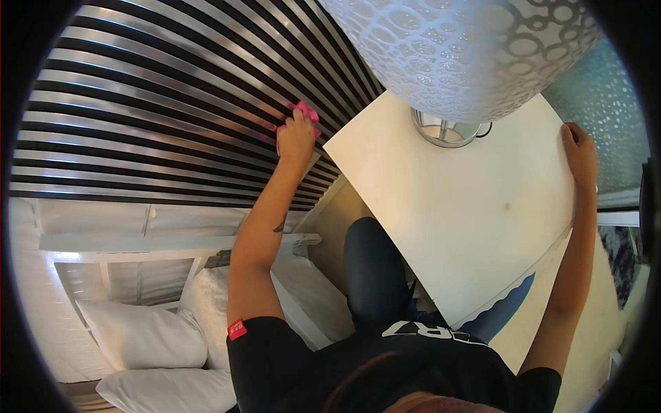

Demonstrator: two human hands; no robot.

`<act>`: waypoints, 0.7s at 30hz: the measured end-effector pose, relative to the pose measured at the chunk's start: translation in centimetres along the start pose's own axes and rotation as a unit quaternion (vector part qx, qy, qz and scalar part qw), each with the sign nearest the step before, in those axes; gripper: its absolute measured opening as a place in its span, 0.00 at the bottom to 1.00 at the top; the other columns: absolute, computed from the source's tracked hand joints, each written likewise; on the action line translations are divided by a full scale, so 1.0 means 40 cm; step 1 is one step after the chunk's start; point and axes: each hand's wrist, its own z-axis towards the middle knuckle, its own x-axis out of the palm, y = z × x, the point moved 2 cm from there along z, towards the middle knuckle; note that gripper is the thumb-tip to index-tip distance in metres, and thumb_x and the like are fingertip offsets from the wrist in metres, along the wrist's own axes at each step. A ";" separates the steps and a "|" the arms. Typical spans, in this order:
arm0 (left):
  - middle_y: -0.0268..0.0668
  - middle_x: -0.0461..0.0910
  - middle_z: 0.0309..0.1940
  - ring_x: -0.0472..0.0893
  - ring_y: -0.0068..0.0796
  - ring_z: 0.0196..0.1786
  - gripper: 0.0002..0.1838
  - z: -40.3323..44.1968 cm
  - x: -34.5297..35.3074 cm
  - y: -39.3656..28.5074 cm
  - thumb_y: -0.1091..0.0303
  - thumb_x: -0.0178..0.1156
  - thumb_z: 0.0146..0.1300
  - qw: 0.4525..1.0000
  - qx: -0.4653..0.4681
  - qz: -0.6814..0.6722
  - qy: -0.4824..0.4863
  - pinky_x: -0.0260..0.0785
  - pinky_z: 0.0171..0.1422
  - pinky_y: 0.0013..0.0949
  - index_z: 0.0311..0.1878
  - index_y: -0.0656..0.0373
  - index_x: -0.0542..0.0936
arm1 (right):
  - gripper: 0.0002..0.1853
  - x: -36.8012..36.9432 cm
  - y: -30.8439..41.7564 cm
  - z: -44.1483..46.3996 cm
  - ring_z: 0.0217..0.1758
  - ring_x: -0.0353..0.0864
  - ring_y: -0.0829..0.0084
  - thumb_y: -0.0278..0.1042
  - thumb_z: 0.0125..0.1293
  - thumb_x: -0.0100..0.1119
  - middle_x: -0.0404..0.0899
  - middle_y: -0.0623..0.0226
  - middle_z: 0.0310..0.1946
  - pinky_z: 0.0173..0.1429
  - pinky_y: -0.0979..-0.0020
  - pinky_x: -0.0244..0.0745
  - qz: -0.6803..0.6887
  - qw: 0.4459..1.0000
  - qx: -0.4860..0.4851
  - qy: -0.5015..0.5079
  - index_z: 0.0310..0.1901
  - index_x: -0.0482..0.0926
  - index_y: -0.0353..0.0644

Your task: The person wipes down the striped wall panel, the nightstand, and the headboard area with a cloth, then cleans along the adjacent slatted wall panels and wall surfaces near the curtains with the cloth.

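My left hand [296, 138] is closed around a bright pink cloth [308, 112] and presses it against a wall panel [172, 89] of shiny strips with black grooves. Part of the cloth is hidden under my fingers. On the other side, my right hand [580, 153] rests at the right edge of a white tabletop [454, 206]. Its fingers lie along that edge, and no object shows in them. Between my hands, toward the back of the table, stands a lamp with a silver round base [446, 138] and a white shade [468, 55] patterned with rings.
Several white cushions [148, 334] lie on a white-framed seat [131, 256] at lower left. My knee [375, 268] is beside the table's left edge. A textured glass pane [606, 117] stands at right, with a dark patterned rug [616, 258] below it.
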 end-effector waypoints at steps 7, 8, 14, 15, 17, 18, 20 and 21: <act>0.39 0.72 0.42 0.79 0.38 0.41 0.13 -0.015 0.153 -0.109 0.61 0.53 0.56 0.984 0.008 -0.124 0.128 0.74 0.36 0.42 0.41 0.57 0.79 | 0.17 -0.003 0.013 -0.004 0.31 0.78 0.64 0.42 0.62 0.51 0.79 0.54 0.28 0.40 0.68 0.70 -0.005 1.000 0.017 -0.014 0.39 0.78 0.35; 0.39 0.73 0.43 0.79 0.41 0.42 0.15 -0.011 0.148 -0.113 0.59 0.51 0.58 0.981 0.007 -0.125 0.147 0.74 0.37 0.44 0.42 0.56 0.79 | 0.17 -0.002 0.014 -0.007 0.31 0.78 0.64 0.42 0.62 0.51 0.79 0.54 0.28 0.40 0.68 0.70 -0.006 1.000 0.017 -0.018 0.39 0.78 0.35; 0.41 0.74 0.42 0.80 0.41 0.40 0.15 0.029 -0.010 -0.001 0.56 0.56 0.54 0.988 -0.068 -0.120 0.069 0.74 0.37 0.42 0.41 0.55 0.79 | 0.17 0.002 0.008 0.000 0.31 0.79 0.59 0.42 0.62 0.50 0.79 0.52 0.28 0.39 0.67 0.71 -0.004 1.000 0.008 -0.010 0.39 0.78 0.35; 0.45 0.73 0.42 0.80 0.44 0.38 0.15 0.034 -0.071 0.054 0.63 0.56 0.56 0.993 -0.055 -0.095 0.033 0.76 0.35 0.43 0.45 0.57 0.76 | 0.17 0.000 0.008 0.001 0.32 0.79 0.59 0.42 0.62 0.50 0.79 0.52 0.28 0.39 0.67 0.71 -0.001 1.000 0.005 -0.009 0.39 0.78 0.35; 0.43 0.73 0.44 0.78 0.49 0.42 0.16 0.061 -0.164 0.167 0.61 0.57 0.55 0.983 -0.122 -0.120 -0.065 0.73 0.40 0.48 0.46 0.57 0.75 | 0.17 0.004 0.005 0.001 0.32 0.79 0.59 0.42 0.62 0.50 0.80 0.52 0.29 0.39 0.67 0.71 0.006 1.000 0.000 -0.001 0.39 0.78 0.35; 0.43 0.73 0.44 0.77 0.50 0.43 0.15 0.076 -0.216 0.223 0.63 0.56 0.56 0.968 -0.156 -0.149 -0.125 0.71 0.41 0.49 0.48 0.52 0.75 | 0.17 0.005 0.000 0.001 0.32 0.79 0.60 0.42 0.62 0.50 0.79 0.52 0.29 0.40 0.67 0.70 0.007 1.000 -0.003 -0.006 0.39 0.78 0.35; 0.40 0.74 0.41 0.78 0.45 0.41 0.15 0.095 -0.374 0.288 0.66 0.55 0.57 0.959 -0.185 -0.127 -0.172 0.72 0.39 0.45 0.49 0.50 0.75 | 0.17 0.008 -0.004 0.002 0.32 0.78 0.62 0.42 0.63 0.49 0.79 0.53 0.30 0.40 0.68 0.70 0.005 1.000 -0.010 -0.021 0.39 0.78 0.35; 0.39 0.74 0.40 0.78 0.45 0.41 0.15 0.107 -0.403 0.313 0.66 0.54 0.57 0.943 -0.181 -0.129 -0.248 0.72 0.39 0.44 0.49 0.48 0.76 | 0.17 0.006 -0.002 0.003 0.32 0.78 0.62 0.42 0.63 0.49 0.79 0.53 0.30 0.40 0.68 0.70 0.006 1.000 -0.012 -0.019 0.39 0.78 0.35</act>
